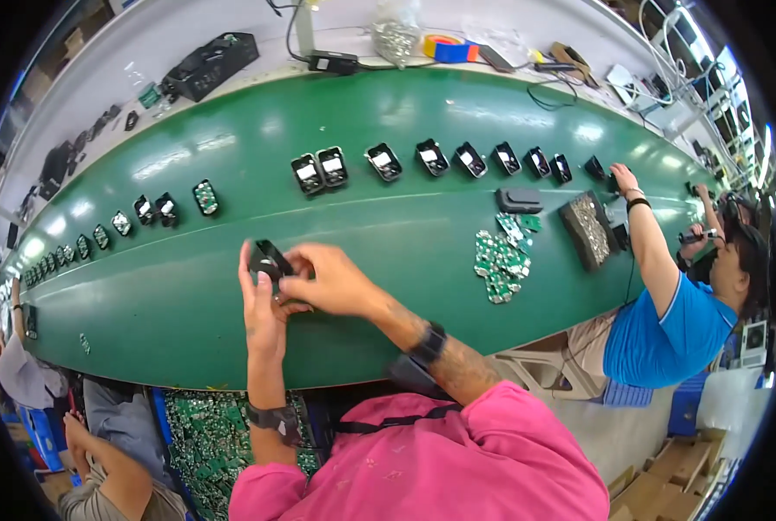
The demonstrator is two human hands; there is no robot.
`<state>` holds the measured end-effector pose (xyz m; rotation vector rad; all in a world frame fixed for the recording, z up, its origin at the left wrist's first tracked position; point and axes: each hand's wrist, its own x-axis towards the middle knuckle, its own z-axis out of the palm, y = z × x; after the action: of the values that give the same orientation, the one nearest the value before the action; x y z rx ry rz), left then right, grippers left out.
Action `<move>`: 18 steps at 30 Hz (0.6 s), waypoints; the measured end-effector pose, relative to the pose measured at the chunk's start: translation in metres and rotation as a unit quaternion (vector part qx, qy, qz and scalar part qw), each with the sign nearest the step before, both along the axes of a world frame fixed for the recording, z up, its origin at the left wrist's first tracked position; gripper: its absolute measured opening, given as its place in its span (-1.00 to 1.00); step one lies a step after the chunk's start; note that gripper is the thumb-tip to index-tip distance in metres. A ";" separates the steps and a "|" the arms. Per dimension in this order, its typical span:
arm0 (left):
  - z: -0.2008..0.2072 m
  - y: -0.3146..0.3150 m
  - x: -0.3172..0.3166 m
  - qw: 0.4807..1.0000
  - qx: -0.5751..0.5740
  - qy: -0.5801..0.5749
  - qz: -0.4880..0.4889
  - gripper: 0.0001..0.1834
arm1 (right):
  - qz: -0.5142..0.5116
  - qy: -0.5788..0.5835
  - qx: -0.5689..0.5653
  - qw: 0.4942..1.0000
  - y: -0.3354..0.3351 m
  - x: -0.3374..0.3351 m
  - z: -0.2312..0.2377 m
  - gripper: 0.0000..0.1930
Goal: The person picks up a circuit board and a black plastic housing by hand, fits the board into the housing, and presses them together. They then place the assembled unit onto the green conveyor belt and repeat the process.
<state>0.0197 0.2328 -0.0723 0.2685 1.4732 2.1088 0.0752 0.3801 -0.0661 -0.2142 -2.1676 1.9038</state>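
Both of my hands hold one small black plastic housing (271, 255) above the green table (388, 321). My left hand (263, 313) is upright along its left side and underneath, fingers closed around it. From the right, my right hand (334, 280) pinches its edge with thumb and fingers. Part of the housing is hidden by the fingers. To the right lies a loose pile of small green circuit boards (501, 265). Beyond my hands, several open black housings (383, 161) with white patches inside stand in a row. On the left, a housing with a circuit board (205, 198) leads another row.
A black box (518, 201) and a tray of small parts (589, 230) sit by the board pile. The co-worker in blue (666, 330) reaches over the table at right. A bin of circuit boards (205, 443) is beside me. Tape rolls (449, 49) lie on the back shelf.
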 end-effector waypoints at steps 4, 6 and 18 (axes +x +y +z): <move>-0.007 0.013 0.042 0.997 -0.027 -0.002 -0.067 -0.47 | -0.055 -0.019 0.193 0.980 0.017 0.087 0.006 -0.55; 0.000 0.023 0.065 0.994 -0.019 -0.026 -0.109 -0.47 | -0.200 0.007 0.410 0.890 0.055 0.134 0.000 -0.60; 0.000 0.034 0.104 0.973 0.033 -0.123 -0.195 -0.41 | -0.281 -0.231 0.381 0.850 0.148 0.188 0.006 -0.70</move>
<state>0.1233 0.2664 -0.0724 0.2834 1.1056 1.8008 0.2633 0.5276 -0.0600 -1.0814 -2.5602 0.6327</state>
